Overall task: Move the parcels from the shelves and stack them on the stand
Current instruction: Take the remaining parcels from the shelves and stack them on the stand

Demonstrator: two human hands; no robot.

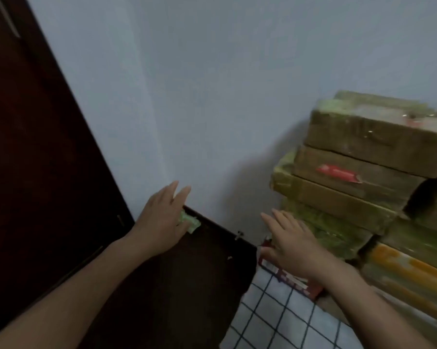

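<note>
A stack of several brown cardboard parcels (363, 157), wrapped in clear and greenish tape, rises at the right against the pale wall. One parcel in it carries a red label (338, 173). My left hand (162, 220) hovers open, fingers spread, over the dark wooden surface (187, 273), just above a small green scrap (191, 221). Left of the stack's lower parcels, my right hand (291, 244) is open with fingers apart, over a red and white box (295, 280). Neither hand holds anything.
A tall dark wooden panel (36, 147) fills the left side. White cloth with a dark grid pattern (275, 318) lies at the bottom middle. Parcels with orange tape (408, 270) sit low at the right. The pale wall (212, 96) stands behind everything.
</note>
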